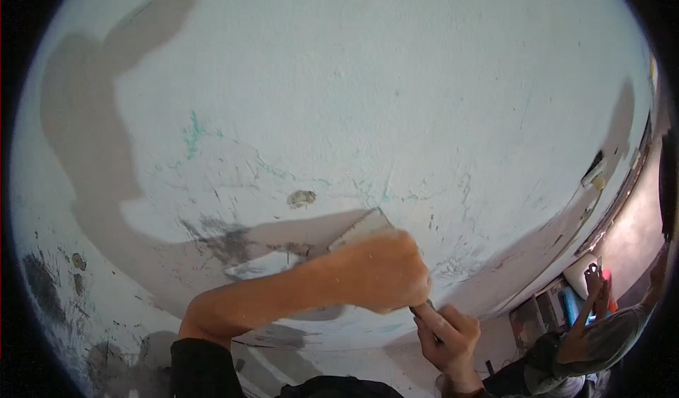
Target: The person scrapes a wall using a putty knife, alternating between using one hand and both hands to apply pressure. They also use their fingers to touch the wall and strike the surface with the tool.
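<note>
In the head view a broad putty knife (362, 229) lies with its pale, smeared blade against the worn white wall (396, 115). My left hand (392, 270) is closed in a fist behind the blade, its arm reaching across from the left. Just below it, my right hand (450, 336) has its fingers wrapped round the dark handle end that sticks out under the left fist. Most of the handle is hidden by both hands. Close to the blade, the wall has a small chipped hole (302, 198) and dark grey smudges (223, 239).
A person (601, 338) crouches at the lower right, hands raised near a white container. Beside them is a crate (537, 313) with a blue item in it. A light switch (595, 174) sits on the right wall. Green marks (192, 136) and further chips (78, 262) dot the wall.
</note>
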Motion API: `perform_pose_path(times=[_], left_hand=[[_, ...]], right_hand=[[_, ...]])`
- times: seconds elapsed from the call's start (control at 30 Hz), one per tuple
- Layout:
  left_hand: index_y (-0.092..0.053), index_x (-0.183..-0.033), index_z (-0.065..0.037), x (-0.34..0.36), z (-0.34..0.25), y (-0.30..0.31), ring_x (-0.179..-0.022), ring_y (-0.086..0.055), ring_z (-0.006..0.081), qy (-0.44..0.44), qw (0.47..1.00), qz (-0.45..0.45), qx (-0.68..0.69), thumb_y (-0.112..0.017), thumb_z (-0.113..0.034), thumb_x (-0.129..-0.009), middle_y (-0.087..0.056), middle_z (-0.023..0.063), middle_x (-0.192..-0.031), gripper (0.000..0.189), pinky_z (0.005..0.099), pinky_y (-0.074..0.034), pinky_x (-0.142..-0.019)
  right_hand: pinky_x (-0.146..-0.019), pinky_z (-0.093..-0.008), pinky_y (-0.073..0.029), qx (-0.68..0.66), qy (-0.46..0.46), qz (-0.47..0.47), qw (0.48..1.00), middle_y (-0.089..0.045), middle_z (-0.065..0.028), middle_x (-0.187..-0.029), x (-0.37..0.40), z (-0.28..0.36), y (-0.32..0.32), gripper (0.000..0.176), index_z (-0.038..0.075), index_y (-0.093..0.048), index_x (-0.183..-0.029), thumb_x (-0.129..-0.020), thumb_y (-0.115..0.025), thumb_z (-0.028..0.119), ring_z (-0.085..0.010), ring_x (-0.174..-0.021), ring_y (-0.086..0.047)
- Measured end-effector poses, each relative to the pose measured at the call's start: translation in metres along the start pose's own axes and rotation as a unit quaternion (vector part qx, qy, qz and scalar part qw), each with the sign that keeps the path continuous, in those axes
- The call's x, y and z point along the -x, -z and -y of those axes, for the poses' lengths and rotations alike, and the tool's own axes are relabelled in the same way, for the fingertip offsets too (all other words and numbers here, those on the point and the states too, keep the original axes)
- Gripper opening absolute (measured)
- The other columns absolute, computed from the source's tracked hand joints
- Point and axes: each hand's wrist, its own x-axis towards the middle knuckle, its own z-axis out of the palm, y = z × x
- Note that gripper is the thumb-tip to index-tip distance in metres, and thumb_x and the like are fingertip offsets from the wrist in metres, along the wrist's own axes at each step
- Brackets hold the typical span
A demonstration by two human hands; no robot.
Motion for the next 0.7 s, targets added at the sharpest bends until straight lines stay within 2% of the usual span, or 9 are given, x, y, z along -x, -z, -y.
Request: perform_pose_path(times=[0.13,0.17,0.27,0.37,0.5,0.57,0.7], left_hand=[[-0.057,-0.063,-0.005,0.005,-0.002,-0.003,-0.056,-0.061,0.0205,-0.005,1.000,0.022,-0.006,-0.068,-0.017,-0.065,-0.058,0.0061,-0.056,0.016,0.0344,-0.049,-0.055],[-0.057,-0.063,-0.006,0.005,-0.003,-0.003,-0.056,-0.060,0.0205,-0.012,1.000,-0.002,0.013,-0.069,-0.019,-0.064,-0.058,0.0059,-0.057,0.018,0.0344,-0.049,-0.055],[-0.057,-0.064,-0.007,0.008,0.002,0.009,-0.056,-0.059,0.0202,-0.002,0.999,0.041,-0.027,-0.071,-0.020,-0.063,-0.057,0.0056,-0.056,0.019,0.0336,-0.049,-0.055],[-0.058,-0.065,-0.007,0.010,-0.001,0.009,-0.055,-0.059,0.0199,0.000,0.997,0.082,0.002,-0.073,-0.021,-0.062,-0.058,0.0056,-0.057,0.020,0.0329,-0.048,-0.055],[-0.059,-0.065,-0.007,0.012,0.001,0.013,-0.055,-0.059,0.0198,0.013,0.995,0.094,-0.024,-0.073,-0.020,-0.061,-0.059,0.0057,-0.058,0.020,0.0329,-0.048,-0.055],[-0.058,-0.064,-0.007,0.013,0.002,0.016,-0.055,-0.059,0.0201,-0.006,0.996,0.087,-0.023,-0.073,-0.020,-0.060,-0.058,0.0058,-0.057,0.020,0.0333,-0.049,-0.055],[-0.058,-0.064,-0.006,0.016,0.001,0.013,-0.055,-0.060,0.0221,0.015,0.997,0.080,-0.003,-0.073,-0.019,-0.056,-0.058,0.0059,-0.056,0.022,0.0334,-0.049,-0.056]], right_hand=[[-0.038,-0.0292,-0.039,-0.017,-0.015,-0.012,1.000,-0.039,0.0007,-0.060,0.005,0.008,-0.007,0.051,0.014,-0.065,-0.116,-0.068,-0.072,-0.002,-0.0128,-0.041,-0.042],[-0.038,-0.0292,-0.039,-0.036,-0.017,-0.023,0.999,-0.040,0.0006,-0.060,0.007,0.010,-0.009,0.051,0.014,-0.065,-0.116,-0.069,-0.072,-0.002,-0.0126,-0.042,-0.042],[-0.038,-0.0292,-0.040,-0.069,-0.035,-0.032,0.996,-0.043,0.0003,-0.061,0.005,0.015,-0.017,0.049,0.013,-0.065,-0.116,-0.070,-0.071,-0.003,-0.0122,-0.042,-0.043],[-0.039,-0.0297,-0.041,-0.119,-0.059,-0.042,0.990,-0.044,0.0000,-0.062,0.005,0.020,-0.024,0.050,0.013,-0.064,-0.119,-0.071,-0.071,-0.002,-0.0122,-0.042,-0.043],[-0.039,-0.0297,-0.040,-0.140,-0.060,-0.044,0.987,-0.045,-0.0009,-0.060,0.003,0.020,-0.029,0.054,0.013,-0.060,-0.124,-0.074,-0.071,-0.001,-0.0126,-0.043,-0.043],[-0.041,-0.0290,-0.037,-0.153,-0.094,-0.045,0.983,-0.048,-0.0060,-0.059,0.001,0.026,-0.028,0.043,0.009,-0.067,-0.112,-0.072,-0.070,-0.006,-0.0164,-0.044,-0.047],[-0.041,-0.0293,-0.037,-0.163,-0.099,-0.039,0.981,-0.047,-0.0060,-0.058,0.000,0.026,-0.026,0.044,0.009,-0.067,-0.114,-0.072,-0.070,-0.006,-0.0161,-0.043,-0.046]])
